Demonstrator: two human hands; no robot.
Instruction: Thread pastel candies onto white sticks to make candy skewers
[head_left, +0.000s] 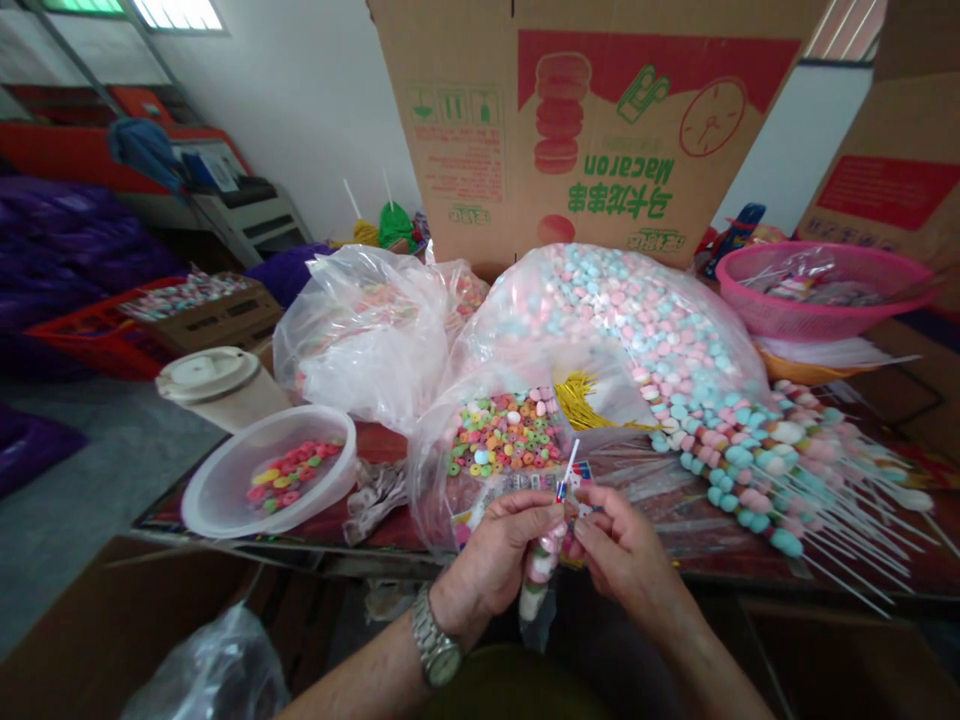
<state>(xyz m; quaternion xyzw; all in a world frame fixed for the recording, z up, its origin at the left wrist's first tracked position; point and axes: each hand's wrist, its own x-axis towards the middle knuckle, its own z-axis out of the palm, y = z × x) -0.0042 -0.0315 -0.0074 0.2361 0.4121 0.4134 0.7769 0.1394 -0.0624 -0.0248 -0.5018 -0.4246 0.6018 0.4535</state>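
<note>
Skewer (551,545) found in its wrapper (537,634), tilted, stick (573,462) uppermost, between my hands. My left hand (504,545) grips it near the neck; my right hand (621,548) is narrow beside it, and whether it holds a tie I cannot tell. Closing appears in hand, calling for a steady neck and a close pinch.

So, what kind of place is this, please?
Probably a small candy-packing workshop: a big bag of pastel sweets on sticks, a carton printed "Macaron", and yellow ties lie within reach of the hands.
</note>
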